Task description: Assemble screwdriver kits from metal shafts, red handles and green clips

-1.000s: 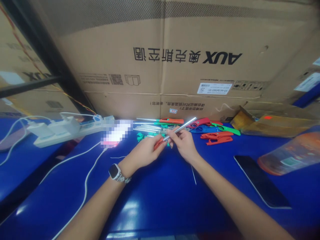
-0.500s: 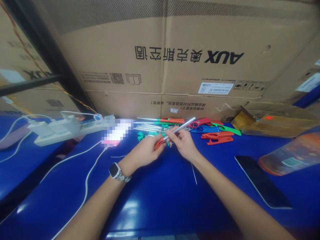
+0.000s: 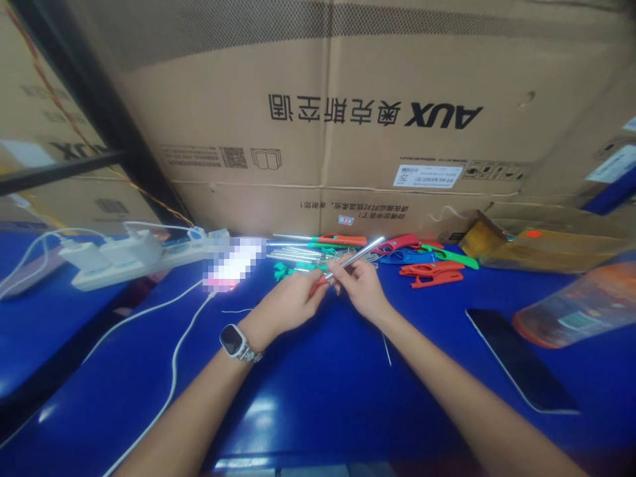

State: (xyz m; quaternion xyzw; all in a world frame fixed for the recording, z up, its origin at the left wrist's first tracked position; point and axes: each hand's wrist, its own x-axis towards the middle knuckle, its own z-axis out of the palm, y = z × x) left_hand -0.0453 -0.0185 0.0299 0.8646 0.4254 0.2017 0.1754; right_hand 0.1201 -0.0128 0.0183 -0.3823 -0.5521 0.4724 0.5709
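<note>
Above the blue table [image 3: 318, 397], my left hand [image 3: 288, 303] is closed round a red plastic handle [image 3: 318, 283]. My right hand [image 3: 362, 286] pinches a thin metal tube [image 3: 358, 252] that runs up and to the right from that handle. The two hands meet at the joint of tube and handle. Behind them lie several more metal tubes [image 3: 293, 255] and loose red [image 3: 431, 273], green [image 3: 451, 256] and blue [image 3: 405, 257] plastic handles.
A large AUX cardboard box [image 3: 348, 132] stands along the back. A white power strip [image 3: 119, 262] with chargers and a cable [image 3: 171, 371] lies at the left. A dark phone [image 3: 519, 361] and an orange bag [image 3: 581, 305] lie at the right, and a small open carton [image 3: 497, 242] behind them.
Both hands have stayed close together. The red handle shows less, covered more by my left fingers, and the tube has tilted slightly.
</note>
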